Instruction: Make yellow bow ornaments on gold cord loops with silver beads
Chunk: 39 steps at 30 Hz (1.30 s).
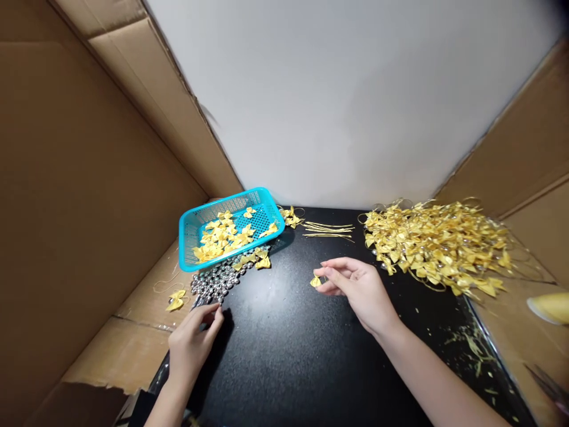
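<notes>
My right hand is raised over the middle of the black table, its thumb and fingers pinching a small yellow ribbon bow. At the near edge of a heap of shiny silver beads, my left hand is closed in a pinch, with one silver bead at its fingertips. A turquoise plastic basket stands behind the beads and holds many loose yellow bows. A few more bows lie among the beads by the basket's front rim.
Yellow ties lie in a row at the back. On the right is a large pile of yellow bows with beads and loops. Scissors and a yellow spool-like object are far right. Cardboard walls flank the black table.
</notes>
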Tool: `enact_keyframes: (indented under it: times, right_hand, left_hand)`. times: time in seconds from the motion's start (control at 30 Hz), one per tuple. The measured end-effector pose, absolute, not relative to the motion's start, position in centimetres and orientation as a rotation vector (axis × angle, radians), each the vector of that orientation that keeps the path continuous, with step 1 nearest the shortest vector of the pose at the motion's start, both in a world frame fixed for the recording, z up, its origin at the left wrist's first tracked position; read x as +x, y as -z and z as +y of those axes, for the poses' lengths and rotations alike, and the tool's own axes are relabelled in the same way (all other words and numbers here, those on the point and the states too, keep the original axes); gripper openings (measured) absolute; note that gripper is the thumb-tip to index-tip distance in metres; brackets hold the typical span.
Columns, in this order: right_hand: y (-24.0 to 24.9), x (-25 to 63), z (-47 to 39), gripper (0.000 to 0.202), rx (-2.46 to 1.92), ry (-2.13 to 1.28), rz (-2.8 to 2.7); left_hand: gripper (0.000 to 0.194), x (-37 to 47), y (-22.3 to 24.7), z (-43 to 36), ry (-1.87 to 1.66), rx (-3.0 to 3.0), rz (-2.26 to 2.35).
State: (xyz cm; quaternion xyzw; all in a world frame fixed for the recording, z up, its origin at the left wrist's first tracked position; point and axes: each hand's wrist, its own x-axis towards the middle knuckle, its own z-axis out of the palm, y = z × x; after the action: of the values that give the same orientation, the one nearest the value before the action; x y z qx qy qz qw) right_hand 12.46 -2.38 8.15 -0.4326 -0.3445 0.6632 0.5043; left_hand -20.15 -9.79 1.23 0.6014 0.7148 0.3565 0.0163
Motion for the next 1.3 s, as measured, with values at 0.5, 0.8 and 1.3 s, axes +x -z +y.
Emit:
enact_keyframes:
  times: [0.5, 0.8, 1.3]
  right_hand:
    - [-10.9, 13.2, -4.0, 0.03, -0.83, -1.322, -0.987]
    - [-10.8, 14.0, -3.7, 0.028, -0.84, -1.172, -0.964]
    - [-10.6, 13.7, -3.3, 0.032, -0.869, -1.168, -0.946]
  left_hand:
    - [0.019, 1.1, -10.5, 0.3, -1.337, 1.019, 0.813]
    - [0.025, 2.5, -9.9, 0.7, -1.387, 0.984, 0.795]
    - [0.019, 1.8, -8.4, 0.4, -1.368, 1.171, 0.817]
